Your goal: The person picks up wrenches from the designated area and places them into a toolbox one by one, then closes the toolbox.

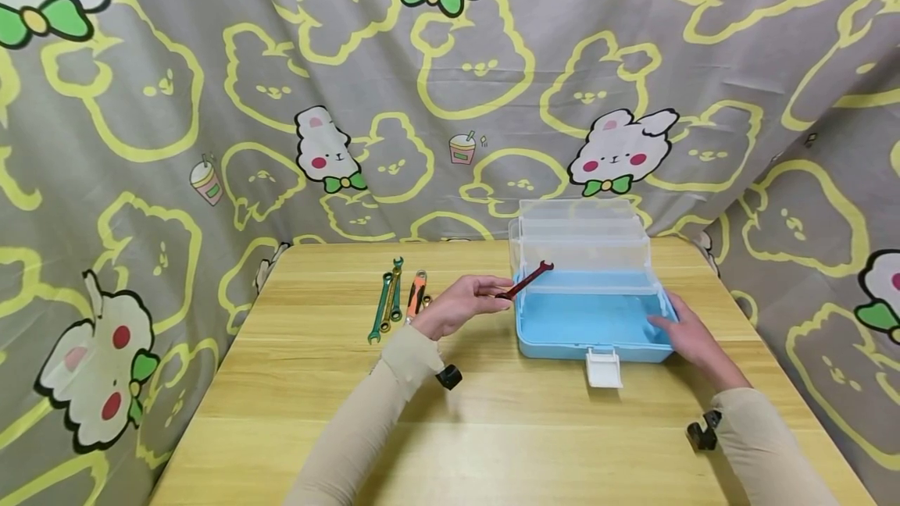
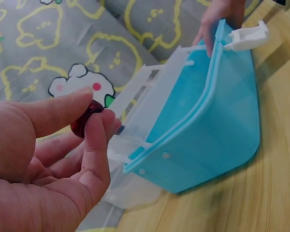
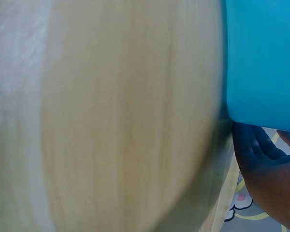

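a grey cloth [image 1: 478,76] printed with rabbits and yellow outlines hangs behind the far edge of the table and along its sides. the wooden table [image 1: 492,443] fills the space below it. the blue box [image 1: 555,351] sits toward the table's far right corner, open, its translucent lid [image 1: 583,217] raised on the side nearest the far edge. my right hand [image 1: 696,334] grips the box's right wall, one digit bent over the rim to the inside and the others outside. my left hand [image 1: 464,307] is at the box's left side, thumb and forefinger closed together in a pinch on one end of the red wrench [image 1: 527,283]; the wrench slants up and away from me, its free end in line with the box's left part, though i cannot tell how high above it. left of that hand, toward the table's far left corner, lie an orange tool [image 1: 417,295], two teal wrenches [image 1: 380,309] and a gold wrench [image 1: 390,307] close together. the white latch [image 1: 604,370] hangs from the box's front, facing the near edge.
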{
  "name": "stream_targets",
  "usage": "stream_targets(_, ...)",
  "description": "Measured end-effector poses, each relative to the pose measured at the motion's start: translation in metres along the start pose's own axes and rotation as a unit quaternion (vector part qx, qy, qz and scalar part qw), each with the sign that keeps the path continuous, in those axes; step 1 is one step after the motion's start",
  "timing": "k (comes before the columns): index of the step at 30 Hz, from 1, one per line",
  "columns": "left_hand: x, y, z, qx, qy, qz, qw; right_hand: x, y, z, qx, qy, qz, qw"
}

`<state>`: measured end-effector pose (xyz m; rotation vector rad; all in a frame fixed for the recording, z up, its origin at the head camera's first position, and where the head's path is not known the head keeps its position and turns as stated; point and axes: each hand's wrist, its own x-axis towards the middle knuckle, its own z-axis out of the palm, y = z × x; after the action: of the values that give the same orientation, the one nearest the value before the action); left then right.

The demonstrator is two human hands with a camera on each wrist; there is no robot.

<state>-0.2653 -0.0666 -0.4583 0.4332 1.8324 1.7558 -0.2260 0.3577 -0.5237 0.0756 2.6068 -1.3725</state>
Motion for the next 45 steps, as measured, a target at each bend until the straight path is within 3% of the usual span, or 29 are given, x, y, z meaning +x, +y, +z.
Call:
stream_targets(10,0.010,-0.001,0.002,0.027,0.039,0.019,0.9987,-0.001,-0.001,-0.001,0.004,0.003,-0.003,1.000)
stream_targets(18,0.020,-0.004,0.007,0.017,0.097,0.030,0.9947,-0.004,-0.001,0.001,0.001,-0.003,0.001,1.000)
stream_targets(24,0.028,-0.004,0.010,0.035,0.143,0.045,0.9881,-0.004,-0.003,0.001,-0.004,-0.002,0.002,1.000)
stream_targets(35,0.047,-0.004,0.019,0.091,0.169,0.089,0.9773,-0.004,-0.004,0.001,-0.009,0.000,0.002,1.000)
stream_targets(40,0.054,-0.003,0.025,0.145,0.180,0.101,0.9676,-0.003,-0.005,0.001,-0.008,0.000,0.002,1.000)
stream_targets(45,0.062,-0.005,0.030,0.219,0.206,0.129,0.9450,-0.002,-0.005,0.000,-0.006,-0.002,0.006,1.000)
